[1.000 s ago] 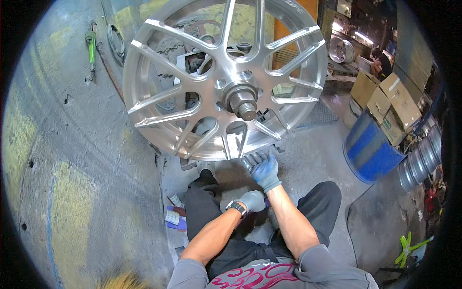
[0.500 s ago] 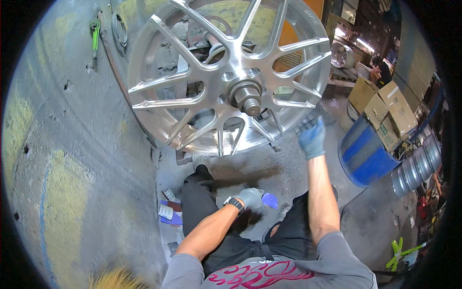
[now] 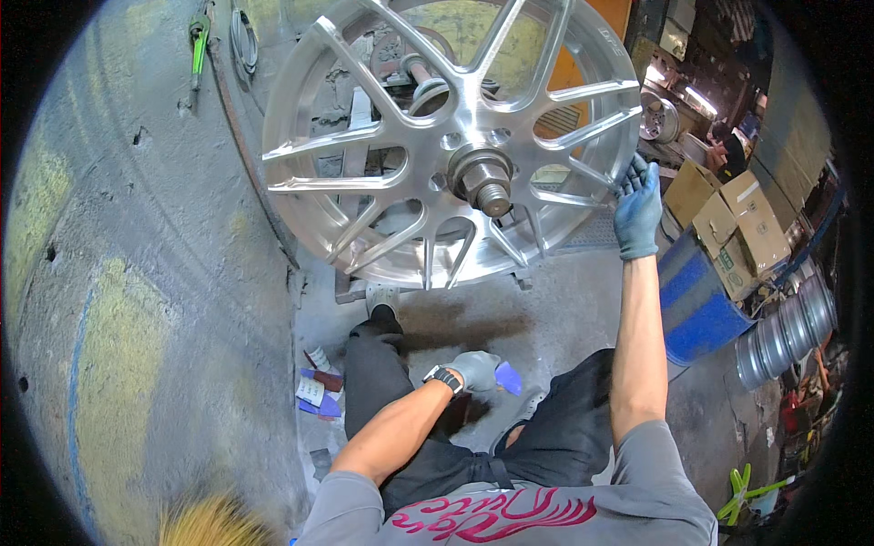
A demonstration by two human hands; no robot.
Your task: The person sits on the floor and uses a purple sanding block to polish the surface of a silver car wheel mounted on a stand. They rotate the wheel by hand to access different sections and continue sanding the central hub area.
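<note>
A bare silver alloy wheel [image 3: 469,100] with split spokes is mounted upright in front of me, held at its hub by a large nut on a threaded shaft [image 3: 490,187]. My right hand [image 3: 638,214], in a blue-grey glove, is at the wheel's right rim with its fingers apart and slightly bent; the fingertips seem to touch the rim edge. Low between my knees, my left hand [image 3: 475,370], gloved and with a watch on the wrist, is closed on a small purple sheet [image 3: 509,378] that looks like sandpaper. Its fingertips are partly hidden.
Purple and brown sheets [image 3: 320,391] lie on the floor by my left leg. A blue drum [image 3: 696,305] carrying open cardboard boxes [image 3: 742,223] stands at right, beside ribbed metal rims [image 3: 787,328]. The grey wall [image 3: 164,273] rises close on my left.
My right hand has moved up and rightward from the wheel's lower right to its right rim, its fingers now more visible. My left hand stays low with the purple sheet. The view has shifted slightly.
</note>
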